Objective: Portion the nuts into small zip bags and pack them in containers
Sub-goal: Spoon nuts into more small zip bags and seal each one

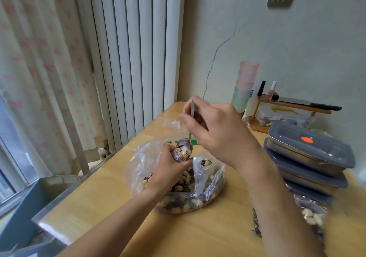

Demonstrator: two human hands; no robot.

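Note:
A large clear plastic bag of mixed nuts (pixel 198 195) lies open on the wooden table (pixel 118 197). Above it my left hand (pixel 168 169) grips a small zip bag (pixel 181 154) partly filled with nuts. My right hand (pixel 215 136) pinches the handle of a metal spoon (pixel 185 144), whose bowl tips nuts at the small bag's mouth. An empty small zip bag (pixel 172 123) lies flat on the table behind. Filled small bags (pixel 309 215) lie at the right, partly hidden by my right forearm. Stacked metal containers with grey lids (pixel 309 149) stand at the right.
A wooden rack (pixel 287 106) with a knife and small bottles stands at the back right beside stacked pastel cups (pixel 245 86). A blue-grey bin (pixel 27 213) sits off the table's left edge. Curtains and a white radiator panel line the left.

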